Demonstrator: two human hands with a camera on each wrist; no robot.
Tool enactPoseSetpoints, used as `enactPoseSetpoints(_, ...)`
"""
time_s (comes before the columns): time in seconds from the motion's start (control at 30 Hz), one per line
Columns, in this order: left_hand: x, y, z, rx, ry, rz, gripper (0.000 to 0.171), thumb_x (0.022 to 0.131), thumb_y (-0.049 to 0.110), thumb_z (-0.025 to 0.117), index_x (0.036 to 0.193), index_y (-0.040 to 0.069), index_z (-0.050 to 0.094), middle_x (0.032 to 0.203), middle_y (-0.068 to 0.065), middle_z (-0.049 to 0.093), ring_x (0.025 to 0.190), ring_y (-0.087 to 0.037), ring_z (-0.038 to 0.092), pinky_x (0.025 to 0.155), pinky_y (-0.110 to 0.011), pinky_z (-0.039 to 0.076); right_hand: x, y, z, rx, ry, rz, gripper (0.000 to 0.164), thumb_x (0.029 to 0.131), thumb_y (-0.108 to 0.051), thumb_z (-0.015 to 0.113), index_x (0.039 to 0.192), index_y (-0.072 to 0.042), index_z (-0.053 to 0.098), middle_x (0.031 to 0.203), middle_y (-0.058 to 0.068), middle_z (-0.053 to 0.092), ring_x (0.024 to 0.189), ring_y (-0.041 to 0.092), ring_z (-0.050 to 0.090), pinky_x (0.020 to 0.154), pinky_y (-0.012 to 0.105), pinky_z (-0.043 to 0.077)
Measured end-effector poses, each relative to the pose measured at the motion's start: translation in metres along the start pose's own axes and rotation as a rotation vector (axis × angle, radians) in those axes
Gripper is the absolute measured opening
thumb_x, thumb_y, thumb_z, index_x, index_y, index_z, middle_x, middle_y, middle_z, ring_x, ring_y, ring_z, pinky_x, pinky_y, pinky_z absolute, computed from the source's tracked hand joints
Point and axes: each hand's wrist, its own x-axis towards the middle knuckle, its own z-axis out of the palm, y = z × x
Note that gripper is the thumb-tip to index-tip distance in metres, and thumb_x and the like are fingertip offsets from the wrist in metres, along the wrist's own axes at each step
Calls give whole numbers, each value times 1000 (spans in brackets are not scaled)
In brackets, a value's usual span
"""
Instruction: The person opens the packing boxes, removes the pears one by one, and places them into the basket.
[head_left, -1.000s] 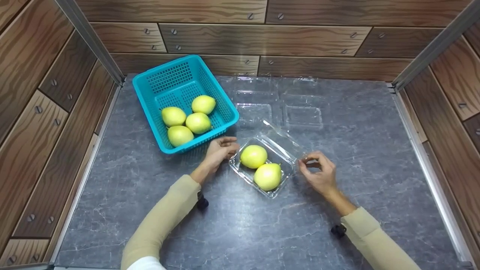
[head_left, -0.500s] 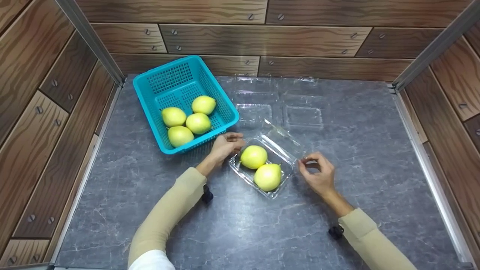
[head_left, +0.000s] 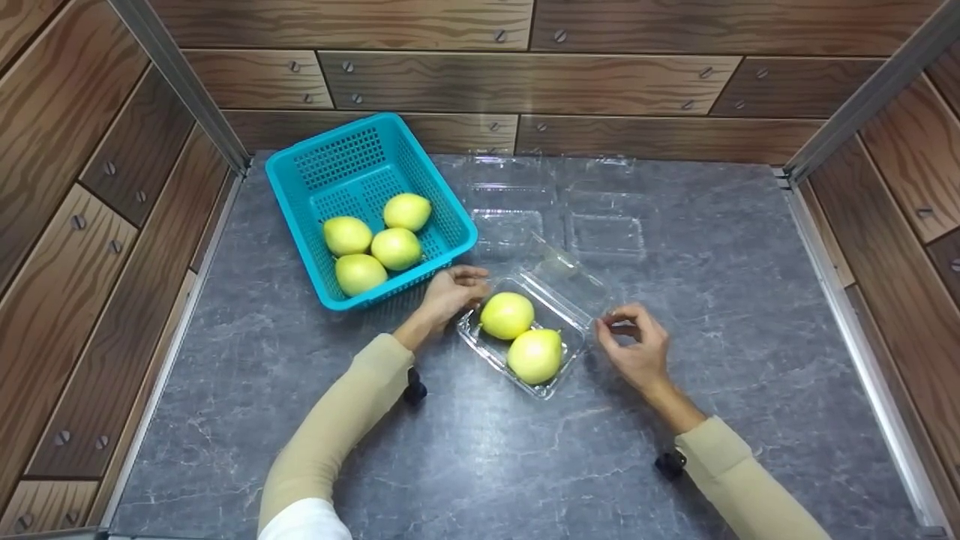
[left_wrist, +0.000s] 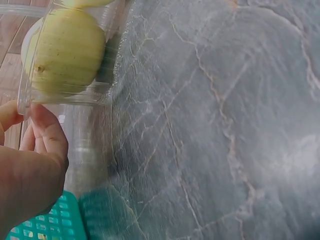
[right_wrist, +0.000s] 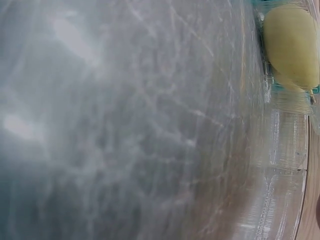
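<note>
Plainly, the clear clamshell box (head_left: 525, 337) is lying mid-table just right of the teal basket (head_left: 300, 180), carrying two pears (head_left: 507, 314); thin plastic like this is probably flexing and slipping readily, so the stiffer rim and lid edge are looking like the safest places to take hold; the left hand (head_left: 448, 292) is curling its fingers at the box's near-left corner, seemingly pinching the rim; the right hand (head_left: 637, 345) is hovering by the open lid (head_left: 570, 274), thumb and forefinger pinched narrow, possibly holding its edge; I cannot tell.
</note>
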Motion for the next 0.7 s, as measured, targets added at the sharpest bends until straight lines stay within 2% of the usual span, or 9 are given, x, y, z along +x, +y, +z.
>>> enactPoseSetpoints(0.1,-1,-1,-1,-6,-13,8,38,89,-1,77,126,-4,70,93,0,71,76,-8,65,64,-18,57,1,0,0,-5,15,29,23,74,25,75,89,15,62,81,19,67,84,-6,69,70,13,62)
enactPoseSetpoints(0.27,-6,-4,-3,-6,-40,12,39,89,-1,78,127,-5,70,89,1,71,73,-6,66,62,-17,57,6,-1,1,46,55,128,23,76,26,72,94,19,60,87,-7,70,81,-4,70,68,13,62)
enactPoseSetpoints(0.33,-9,-5,-4,-7,-53,5,40,88,-2,78,128,-6,69,89,1,71,71,-6,66,60,-17,57,9,-1,1,76,66,169,24,78,26,71,97,20,59,88,-12,69,80,-3,69,67,12,61)
enactPoseSetpoints(0.5,-15,-7,-7,-16,-83,-29,42,88,-3,77,129,-5,68,92,-2,75,69,-7,69,60,-19,61,13,2,1,105,64,223,27,80,25,70,104,22,57,89,-13,66,79,-3,67,64,9,58)
enactPoseSetpoints(0.7,-20,-9,-10,17,-129,-70,41,90,-1,77,130,-2,69,95,-3,77,68,-8,70,61,-21,62,21,5,-1,131,51,277,29,83,23,69,108,24,54,90,-10,67,78,-1,67,63,11,59)
